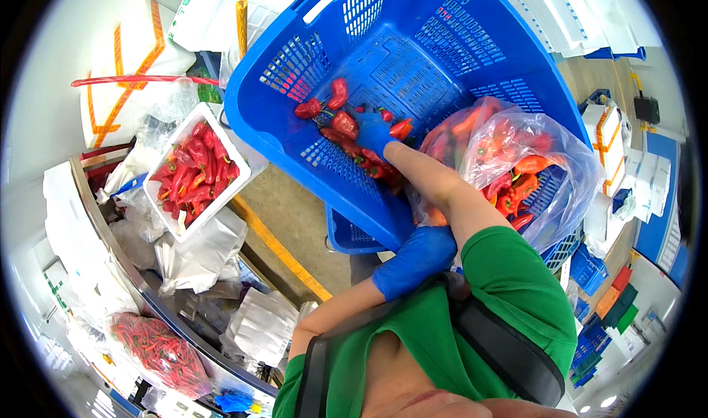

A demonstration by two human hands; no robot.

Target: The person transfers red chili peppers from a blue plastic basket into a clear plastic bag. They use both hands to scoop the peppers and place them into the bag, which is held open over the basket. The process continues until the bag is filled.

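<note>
A large blue plastic basket point(409, 75) with slotted walls stands tilted before me. My right hand point(373, 132), in a blue glove, reaches down inside it among loose red peppers point(344, 124) lying along the lower left wall. The fingers are partly hidden, so whether they grip a pepper is unclear. My gloved left hand point(417, 260) is at the basket's near side, close against the lower part of a clear plastic bag point(475, 152). Its fingers are not visible. Red and orange peppers fill part of this bag, whose mouth gapes on the basket's right side.
A white foam box point(243, 177) of red peppers sits at the left, above plastic bags point(202, 252) on a counter. Another bag holds thin red chillies point(160, 354). A smaller blue crate point(351, 233) is below the basket. Taped foam boxes point(127, 75) stand at the back left.
</note>
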